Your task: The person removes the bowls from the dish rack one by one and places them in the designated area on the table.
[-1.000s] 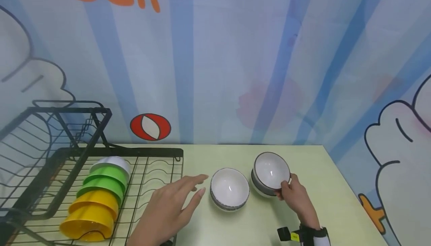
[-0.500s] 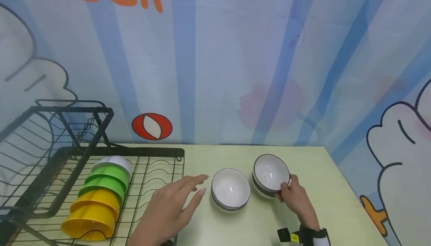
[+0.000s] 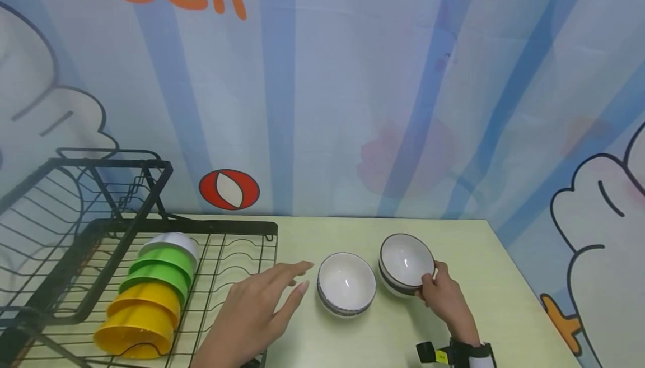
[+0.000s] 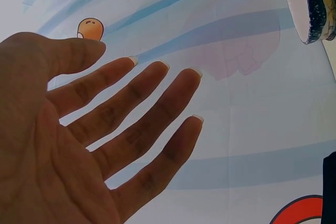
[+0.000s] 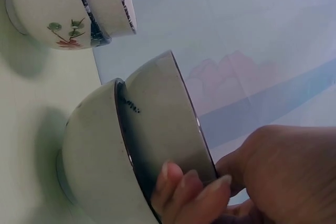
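Observation:
My right hand (image 3: pixel 448 301) pinches the near right rim of a white-lined bowl (image 3: pixel 405 259) with a dark rim. This bowl sits partway inside a matching lower bowl (image 5: pixel 100 150) that stands on the table, and it leans a little, as the right wrist view shows. Thumb at the rim, fingers against the outer wall. To the left stands a second nested pair, its upper bowl (image 3: pixel 346 282) white inside and the lower one (image 5: pixel 52 9) painted with a flower. My left hand (image 3: pixel 257 312) hovers left of that pair, fingers extended and spread, holding nothing.
A black wire dish rack (image 3: pixel 221 228) fills the left side of the table (image 3: pixel 322 345). In it stands a slanted row of yellow bowls (image 3: pixel 138 329), green bowls (image 3: pixel 161 270) and a white bowl (image 3: pixel 173 242). A printed cloth backdrop (image 3: pixel 327 105) rises behind the table.
The upper bowl in my right hand has come down slightly into the one beneath it. My left hand has stayed where it was. The head view has shifted very slightly.

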Tool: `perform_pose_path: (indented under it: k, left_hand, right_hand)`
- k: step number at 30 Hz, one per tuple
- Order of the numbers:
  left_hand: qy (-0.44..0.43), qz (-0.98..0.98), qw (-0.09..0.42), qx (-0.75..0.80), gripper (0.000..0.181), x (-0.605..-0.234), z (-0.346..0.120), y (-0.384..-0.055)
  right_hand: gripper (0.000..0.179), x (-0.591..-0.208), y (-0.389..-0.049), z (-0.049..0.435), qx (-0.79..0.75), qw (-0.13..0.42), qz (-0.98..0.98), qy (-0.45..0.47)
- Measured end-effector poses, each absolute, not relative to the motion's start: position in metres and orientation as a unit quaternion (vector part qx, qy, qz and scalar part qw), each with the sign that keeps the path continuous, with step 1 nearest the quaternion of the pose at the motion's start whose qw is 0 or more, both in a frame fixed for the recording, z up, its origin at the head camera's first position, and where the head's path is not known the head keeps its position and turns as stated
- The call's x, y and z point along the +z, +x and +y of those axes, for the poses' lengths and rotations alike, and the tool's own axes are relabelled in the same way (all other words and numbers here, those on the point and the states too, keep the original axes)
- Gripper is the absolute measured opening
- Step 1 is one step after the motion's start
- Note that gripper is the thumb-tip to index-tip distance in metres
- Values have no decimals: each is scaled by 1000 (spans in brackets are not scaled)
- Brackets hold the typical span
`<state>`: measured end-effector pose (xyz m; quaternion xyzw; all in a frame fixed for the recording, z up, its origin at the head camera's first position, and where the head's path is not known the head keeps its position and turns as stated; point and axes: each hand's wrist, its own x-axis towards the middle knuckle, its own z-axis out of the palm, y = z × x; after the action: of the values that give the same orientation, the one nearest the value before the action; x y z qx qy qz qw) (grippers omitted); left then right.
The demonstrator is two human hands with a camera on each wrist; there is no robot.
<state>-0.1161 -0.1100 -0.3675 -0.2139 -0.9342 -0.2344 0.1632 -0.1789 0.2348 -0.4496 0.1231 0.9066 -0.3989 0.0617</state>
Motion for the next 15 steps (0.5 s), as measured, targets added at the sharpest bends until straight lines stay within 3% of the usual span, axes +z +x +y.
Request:
perform_pose_path:
  k: [15]
  left_hand:
    - [-209,-935,159,-239,31,-365,-109,-115]
  right_hand:
    - [56,-452,-180,244,-355,94,923,115]
